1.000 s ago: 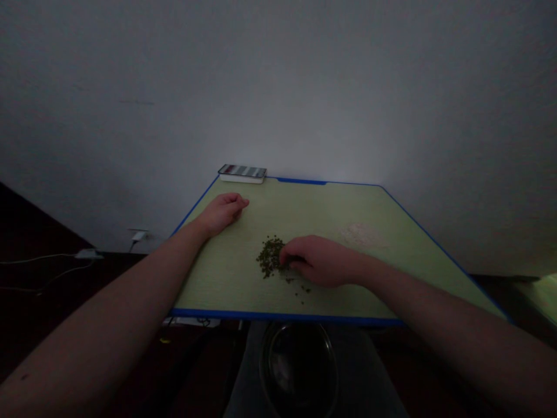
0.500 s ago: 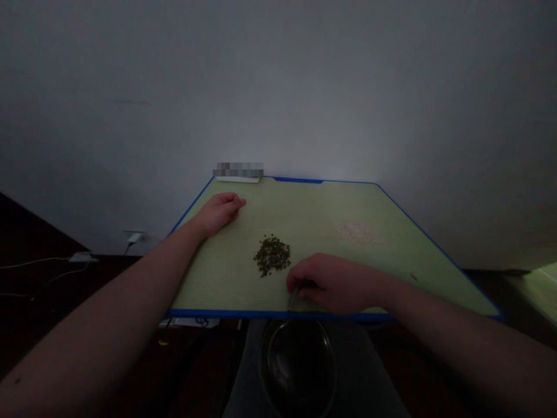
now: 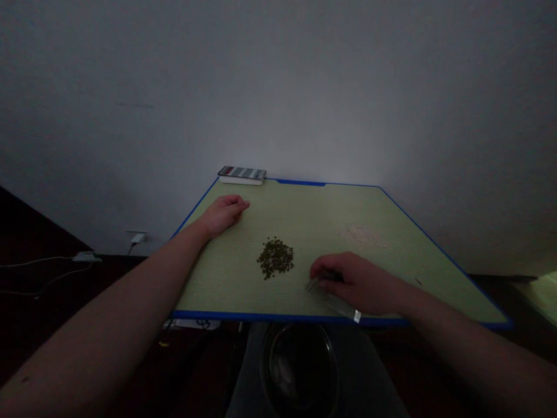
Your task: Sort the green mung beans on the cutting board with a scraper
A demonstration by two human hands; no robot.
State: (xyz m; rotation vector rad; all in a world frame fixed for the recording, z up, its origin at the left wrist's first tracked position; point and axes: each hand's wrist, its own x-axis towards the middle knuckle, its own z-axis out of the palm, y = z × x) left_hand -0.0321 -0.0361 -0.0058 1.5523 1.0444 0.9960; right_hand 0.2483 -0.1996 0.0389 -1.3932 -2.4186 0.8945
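Note:
My left hand [image 3: 223, 215] rests on the pale green board [image 3: 322, 215] near its far left corner, fingers curled together around nothing. My right hand [image 3: 354, 281] is shut on a clear narrow tube [image 3: 331, 301] with a small white tip, near the board's front edge. A compact heap of small dark green beans [image 3: 275, 258] lies mid-board, between my hands and touched by neither. My right hand is closest to it. Part of the tube is hidden by my fingers.
The board has a blue edge. A pale powder patch [image 3: 363, 235] lies at its right. A striped box on a white base [image 3: 242, 175] stands behind it. A dark metal bowl [image 3: 299, 366] sits below the front edge. Cables run along the left.
My right hand has moved off the heap and rightward, with the clear tube now showing in it. The heap looks tighter and the stray beans near the front are gone. My left hand has not moved.

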